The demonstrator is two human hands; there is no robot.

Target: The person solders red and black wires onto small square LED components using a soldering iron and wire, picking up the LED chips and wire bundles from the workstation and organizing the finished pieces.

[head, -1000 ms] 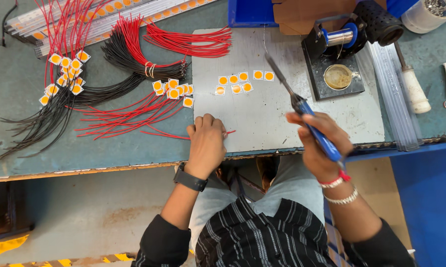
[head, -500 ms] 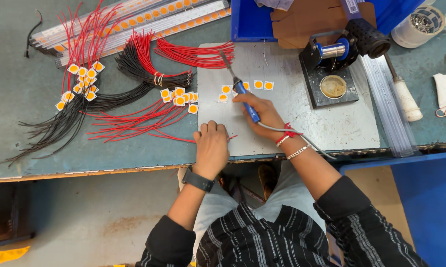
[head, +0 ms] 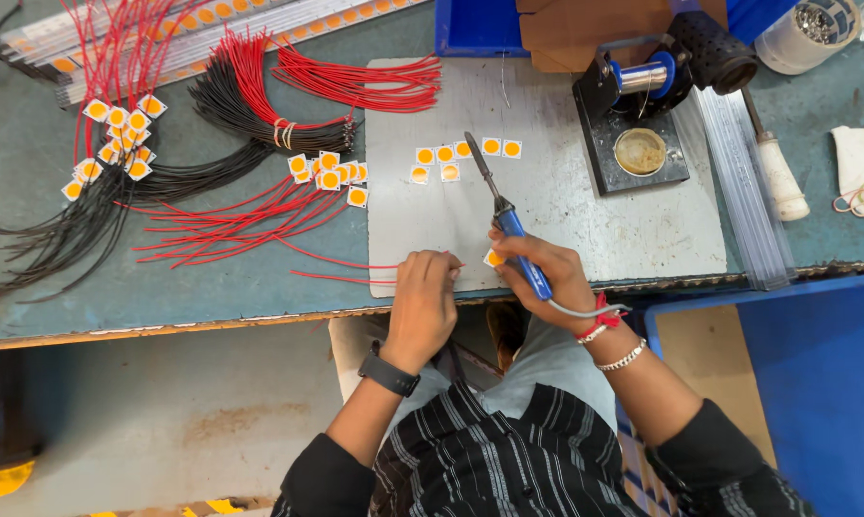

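My right hand (head: pixel 547 273) grips a blue-handled soldering iron (head: pixel 504 215) with its tip pointing up toward a row of small white squares with orange centres (head: pixel 465 153). One such square (head: pixel 492 258) lies under the right hand's fingers on the grey work mat (head: pixel 566 206). My left hand (head: pixel 422 306) is closed near the mat's front edge, pinching the end of a thin red wire (head: pixel 346 278) that runs off to the left.
Bundles of red wires (head: pixel 355 81) and black wires (head: pixel 78 225) lie left of the mat, with more orange-centred squares (head: pixel 116 144) among them. A solder spool stand with tip-cleaner tin (head: pixel 639 150) sits at the mat's back right. A white-handled tool (head: pixel 776 172) and blue bin (head: pixel 815 364) are right.
My right hand has drawn the soldering iron back from the row of squares toward the mat's front edge, beside my left hand. One square now lies under its fingers.
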